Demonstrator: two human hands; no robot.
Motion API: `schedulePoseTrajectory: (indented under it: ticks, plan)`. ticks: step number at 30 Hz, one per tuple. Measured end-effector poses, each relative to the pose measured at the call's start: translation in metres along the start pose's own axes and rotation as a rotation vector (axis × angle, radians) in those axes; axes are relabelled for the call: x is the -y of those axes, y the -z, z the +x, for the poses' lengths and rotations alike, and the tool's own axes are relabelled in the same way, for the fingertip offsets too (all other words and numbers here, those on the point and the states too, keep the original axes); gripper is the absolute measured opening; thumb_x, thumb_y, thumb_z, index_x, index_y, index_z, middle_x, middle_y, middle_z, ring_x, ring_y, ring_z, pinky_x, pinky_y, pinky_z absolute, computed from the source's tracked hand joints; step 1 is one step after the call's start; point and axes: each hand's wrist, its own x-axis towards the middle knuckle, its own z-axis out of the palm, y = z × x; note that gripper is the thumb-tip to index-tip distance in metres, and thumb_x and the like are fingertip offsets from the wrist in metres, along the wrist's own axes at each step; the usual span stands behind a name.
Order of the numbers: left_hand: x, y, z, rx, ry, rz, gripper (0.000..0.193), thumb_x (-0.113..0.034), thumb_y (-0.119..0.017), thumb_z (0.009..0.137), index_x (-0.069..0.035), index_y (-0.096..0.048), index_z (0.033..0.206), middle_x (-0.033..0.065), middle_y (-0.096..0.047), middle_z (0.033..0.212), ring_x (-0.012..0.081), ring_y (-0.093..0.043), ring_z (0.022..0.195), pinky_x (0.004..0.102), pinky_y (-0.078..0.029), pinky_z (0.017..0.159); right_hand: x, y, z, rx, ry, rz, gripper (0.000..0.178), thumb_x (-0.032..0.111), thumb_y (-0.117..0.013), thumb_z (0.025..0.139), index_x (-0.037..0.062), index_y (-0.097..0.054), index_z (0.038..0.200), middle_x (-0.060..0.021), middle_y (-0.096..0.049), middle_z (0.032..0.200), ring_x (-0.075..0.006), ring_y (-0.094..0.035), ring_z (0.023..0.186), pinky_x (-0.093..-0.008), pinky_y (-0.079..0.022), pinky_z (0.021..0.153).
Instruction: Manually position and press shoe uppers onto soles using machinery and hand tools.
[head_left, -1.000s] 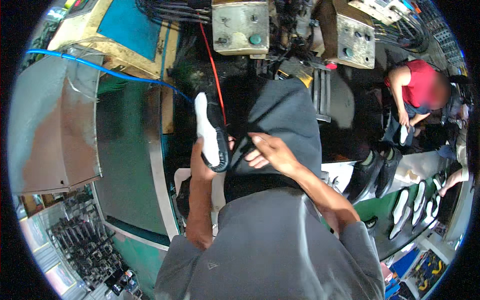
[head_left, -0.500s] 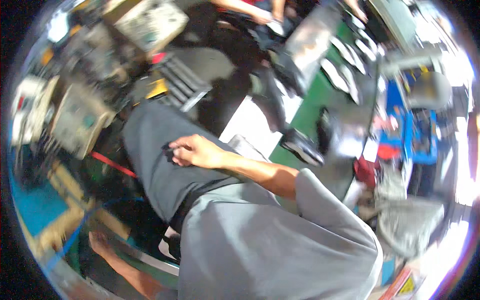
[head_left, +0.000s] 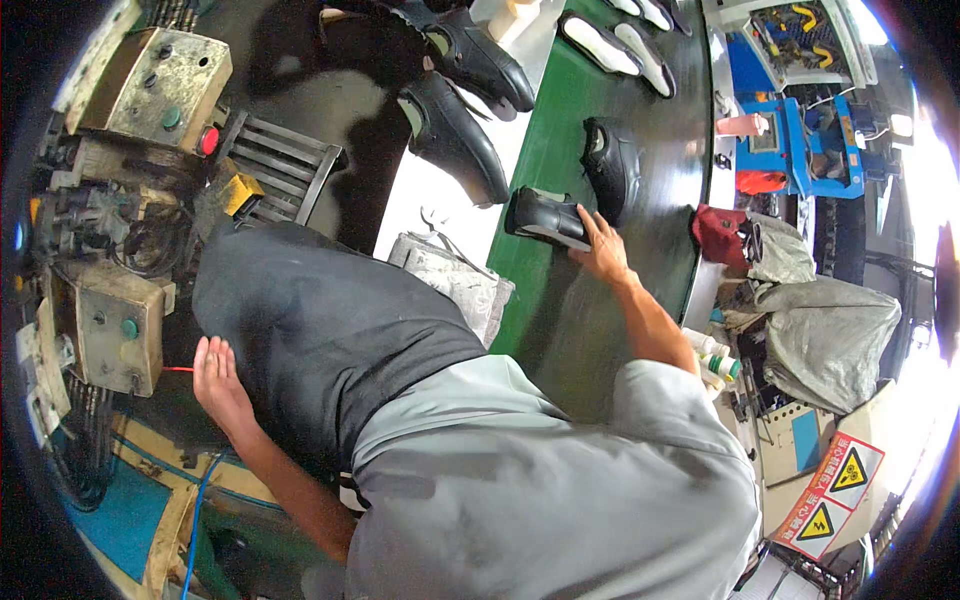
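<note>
My right hand (head_left: 604, 250) reaches out over the dark belt and grips the near end of a black shoe (head_left: 542, 214), thumb on the low side and fingers over the top. That shoe lies on the green strip (head_left: 520, 300) of the belt. Just beyond it is another black shoe (head_left: 612, 172). My left hand (head_left: 222, 388) is beside my left leg, fingers stretched out and holding nothing. It is nearest to a worn control box (head_left: 118, 328) with a green button. Two more black shoes, a nearer one (head_left: 455, 135) and a farther one (head_left: 482, 58), rest on a white board (head_left: 392, 222).
A grey cloth (head_left: 455, 278) hangs at the board's near end. White-lined shoes (head_left: 600, 45) lie farther along the belt. A second control box (head_left: 165, 90) and a slatted metal rack (head_left: 280, 165) stand left. At right are bottles (head_left: 715, 358), a blue machine (head_left: 790, 150) and a grey cover (head_left: 835, 335).
My right hand has moved from above my lap, where it pinched something small and dark, out to the shoe on the belt. My left hand has come up beside my leg. The view has shifted.
</note>
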Motion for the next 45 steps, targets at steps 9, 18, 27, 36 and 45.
schedulePoseTrajectory:
  ticks: [9,18,27,36,45]
  plan:
    - [-0.015,-0.151,-0.011,0.394,0.043,0.078,0.047,-0.009,-0.069,0.105,0.009,-0.058,0.147,0.019,-0.071,0.131,0.025,-0.072,0.115,0.0367,-0.057,0.105,0.046,-0.06,-0.014,-0.233,-0.41,1.168,0.091,0.037,-0.085,0.094,0.006,-0.039,0.167,-0.0137,-0.068,0.14,-0.0269,-0.067,0.124,-0.0395,-0.053,0.108]
    - [-0.05,-0.288,-0.059,1.034,-0.317,0.385,0.068,-0.024,-0.073,0.106,-0.003,-0.045,0.164,0.018,-0.052,0.16,0.0285,-0.06,0.14,0.0388,-0.049,0.115,0.21,0.082,-0.024,0.085,-0.156,1.323,0.103,0.032,-0.085,0.094,-0.0078,-0.026,0.168,-0.0282,-0.058,0.152,-0.0296,-0.066,0.13,-0.0407,-0.052,0.111]
    - [-0.098,-0.15,-0.025,0.608,-0.411,0.322,0.048,-0.016,-0.059,0.104,0.003,-0.063,0.148,0.0132,-0.069,0.141,0.0212,-0.064,0.125,0.0346,-0.047,0.111,0.409,0.126,-0.022,0.72,0.613,0.945,0.106,0.055,-0.077,0.093,-0.0081,-0.031,0.166,-0.0363,-0.048,0.161,-0.0412,-0.05,0.15,-0.0428,-0.038,0.126]
    - [-0.067,-0.089,-0.049,0.353,-0.31,0.215,0.037,-0.013,-0.059,0.107,0.002,-0.069,0.139,0.0099,-0.072,0.133,0.0175,-0.064,0.121,0.0318,-0.048,0.107,0.512,0.086,-0.015,0.289,1.045,0.832,0.081,0.031,-0.081,0.095,-0.0053,-0.045,0.158,-0.0311,-0.057,0.15,-0.0452,-0.055,0.143,-0.0477,-0.044,0.119]
    - [-0.047,-0.082,-0.039,0.379,-0.388,0.266,0.039,-0.022,-0.058,0.109,0.0,-0.068,0.139,0.0139,-0.07,0.137,0.0242,-0.063,0.128,0.0366,-0.045,0.113,0.493,0.081,0.0,0.923,0.734,1.305,0.075,0.033,-0.072,0.107,0.0024,-0.039,0.167,-0.0205,-0.058,0.156,-0.0304,-0.057,0.143,-0.041,-0.043,0.122]
